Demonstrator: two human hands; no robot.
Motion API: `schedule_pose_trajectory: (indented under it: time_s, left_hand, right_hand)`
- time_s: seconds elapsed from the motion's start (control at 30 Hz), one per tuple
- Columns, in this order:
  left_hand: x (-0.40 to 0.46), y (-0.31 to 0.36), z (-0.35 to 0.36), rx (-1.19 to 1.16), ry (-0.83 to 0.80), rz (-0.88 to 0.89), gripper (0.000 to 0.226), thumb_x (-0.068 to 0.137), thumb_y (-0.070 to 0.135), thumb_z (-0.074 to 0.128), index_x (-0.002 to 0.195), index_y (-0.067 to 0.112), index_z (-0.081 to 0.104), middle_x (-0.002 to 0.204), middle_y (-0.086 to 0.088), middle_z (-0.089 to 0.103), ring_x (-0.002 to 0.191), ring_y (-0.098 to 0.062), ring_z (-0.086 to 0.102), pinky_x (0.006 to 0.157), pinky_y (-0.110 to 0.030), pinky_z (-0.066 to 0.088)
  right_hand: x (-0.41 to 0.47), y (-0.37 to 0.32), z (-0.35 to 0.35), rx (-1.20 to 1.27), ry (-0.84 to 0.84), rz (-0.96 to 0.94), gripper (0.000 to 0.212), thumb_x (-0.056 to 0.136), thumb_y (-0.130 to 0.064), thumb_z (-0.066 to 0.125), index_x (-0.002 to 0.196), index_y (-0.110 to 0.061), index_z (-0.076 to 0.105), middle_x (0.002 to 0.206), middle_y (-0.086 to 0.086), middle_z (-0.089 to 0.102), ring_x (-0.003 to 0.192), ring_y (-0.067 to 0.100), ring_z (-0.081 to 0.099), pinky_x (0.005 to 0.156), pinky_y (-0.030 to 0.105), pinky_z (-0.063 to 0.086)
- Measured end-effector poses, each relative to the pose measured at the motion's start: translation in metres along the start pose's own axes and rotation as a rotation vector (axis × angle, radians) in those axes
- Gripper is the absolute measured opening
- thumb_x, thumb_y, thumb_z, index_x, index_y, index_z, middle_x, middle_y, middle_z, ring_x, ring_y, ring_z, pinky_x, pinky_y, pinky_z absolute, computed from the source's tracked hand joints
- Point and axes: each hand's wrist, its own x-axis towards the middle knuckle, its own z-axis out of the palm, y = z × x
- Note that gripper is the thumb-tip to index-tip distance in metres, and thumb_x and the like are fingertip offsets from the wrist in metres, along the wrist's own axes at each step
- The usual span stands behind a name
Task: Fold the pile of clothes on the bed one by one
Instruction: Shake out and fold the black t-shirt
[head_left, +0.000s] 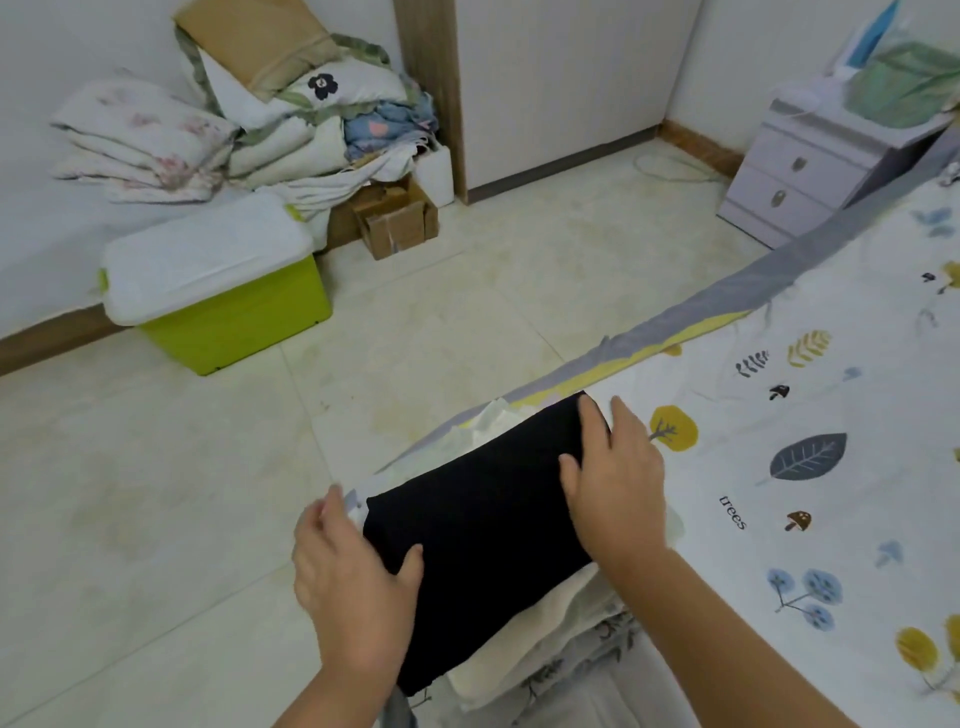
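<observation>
Item, as we see it: a folded black garment (483, 499), matte, smooth, roughly rectangular, lying on a small stack of pale folded clothes (524, 629) at the corner of the bed (810, 467). The stack sits right at the bed's edge, where a grey and yellow border strip (727, 306) runs diagonally toward the far wall.

Hands: our left hand (353, 582) holds the garment's near-left end, thumb on top of the black cloth, fingers wrapped down over the side and around the white layer beneath. Our right hand (618, 483) rests on the far-right end, thumb on the black fabric, fingers stretched fairly straight over the garment's edge; we cannot tell whether they tuck under it.

Bed cover: white cotton-like sheet printed with leaves, trees and mushrooms; broad flat room lies open to the right of the stack.

Floor (156, 493): glossy cream tiles, a wide open stretch left of the bed.

Along the far wall: a lime-green plastic storage box (234, 317) with a white lid, an open cardboard box (400, 218), and a soft heap of folded quilts and bedding (208, 130). A pale lilac two-drawer bedside cabinet (810, 171) stands just beside the bed's far edge.
</observation>
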Motion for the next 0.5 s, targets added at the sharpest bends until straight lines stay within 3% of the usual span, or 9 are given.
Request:
schedule_pose_trajectory:
  time_s: [0.03, 0.1, 0.13, 0.2, 0.27, 0.3, 0.4, 0.5]
  left_hand:
    - [-0.001, 0.003, 0.001, 0.108, 0.027, 0.181, 0.083, 0.058, 0.016, 0.087, 0.13, 0.001, 0.049, 0.131, -0.026, 0.048, 0.119, -0.042, 0.048, 0.094, -0.054, 0.04]
    - [-0.003, 0.012, 0.005, 0.32, -0.081, 0.489, 0.07, 0.064, 0.029, 0.083, 0.126, 0.011, 0.057, 0.136, -0.017, 0.05, 0.123, -0.035, 0.05, 0.1, -0.054, 0.036]
    - [-0.002, 0.014, 0.007, 0.417, -0.225, 0.539, 0.065, 0.077, 0.039, 0.071, 0.134, 0.017, 0.05, 0.146, -0.01, 0.04, 0.134, -0.029, 0.039, 0.108, -0.052, 0.025]
    - [0.005, 0.006, 0.016, 0.554, -0.425, 0.502, 0.062, 0.094, 0.056, 0.02, 0.149, 0.028, 0.016, 0.158, 0.002, 0.003, 0.146, -0.017, 0.001, 0.114, -0.044, -0.006]
    - [0.011, -0.003, 0.024, 0.615, -0.49, 0.468, 0.083, 0.076, 0.064, -0.021, 0.149, 0.031, 0.0, 0.157, 0.007, -0.011, 0.144, -0.013, -0.014, 0.113, -0.041, -0.013]
    - [0.012, -0.004, 0.026, 0.627, -0.507, 0.465, 0.089, 0.07, 0.064, -0.028, 0.149, 0.031, -0.001, 0.157, 0.008, -0.012, 0.144, -0.013, -0.014, 0.113, -0.041, -0.013]
    - [0.016, -0.004, 0.025, 0.634, -0.521, 0.463, 0.064, 0.092, 0.058, 0.003, 0.149, 0.03, 0.0, 0.158, 0.006, -0.01, 0.144, -0.013, -0.013, 0.114, -0.043, -0.012]
    - [0.018, 0.002, 0.022, 0.662, -0.54, 0.466, 0.061, 0.096, 0.055, 0.015, 0.15, 0.029, 0.004, 0.159, 0.004, -0.004, 0.145, -0.015, -0.007, 0.114, -0.046, -0.008]
  right_hand:
    - [-0.006, -0.006, 0.003, 0.01, 0.011, -0.051, 0.059, 0.074, -0.016, 0.075, 0.128, -0.003, 0.054, 0.128, 0.029, 0.051, 0.116, 0.042, 0.053, 0.087, 0.051, 0.047]
    - [-0.015, -0.016, 0.013, 0.004, -0.189, -0.065, 0.059, 0.089, -0.032, 0.058, 0.141, -0.011, 0.039, 0.147, 0.025, 0.031, 0.136, 0.038, 0.031, 0.105, 0.052, 0.031]
    - [-0.019, -0.017, 0.021, -0.02, -0.308, -0.056, 0.061, 0.095, -0.04, 0.045, 0.147, -0.015, 0.026, 0.154, 0.02, 0.015, 0.143, 0.033, 0.015, 0.112, 0.05, 0.019]
    - [-0.024, -0.014, 0.035, -0.094, -0.413, -0.071, 0.063, 0.097, -0.048, 0.029, 0.15, -0.02, 0.009, 0.157, 0.014, -0.005, 0.145, 0.029, -0.004, 0.115, 0.047, 0.006]
    - [-0.025, -0.009, 0.043, -0.123, -0.437, -0.087, 0.063, 0.098, -0.048, 0.027, 0.15, -0.022, 0.002, 0.157, 0.013, -0.011, 0.145, 0.028, -0.01, 0.116, 0.047, 0.003]
    - [-0.026, -0.007, 0.045, -0.127, -0.45, -0.093, 0.064, 0.098, -0.047, 0.027, 0.15, -0.023, 0.0, 0.157, 0.013, -0.013, 0.144, 0.028, -0.011, 0.116, 0.047, 0.002]
    - [-0.027, -0.004, 0.047, -0.144, -0.475, -0.107, 0.065, 0.098, -0.046, 0.029, 0.15, -0.024, -0.004, 0.156, 0.012, -0.015, 0.144, 0.028, -0.013, 0.116, 0.047, 0.0]
    - [-0.024, -0.005, 0.038, -0.089, -0.479, -0.106, 0.063, 0.099, -0.043, 0.03, 0.15, -0.023, -0.001, 0.157, 0.012, -0.014, 0.144, 0.027, -0.012, 0.116, 0.045, 0.001]
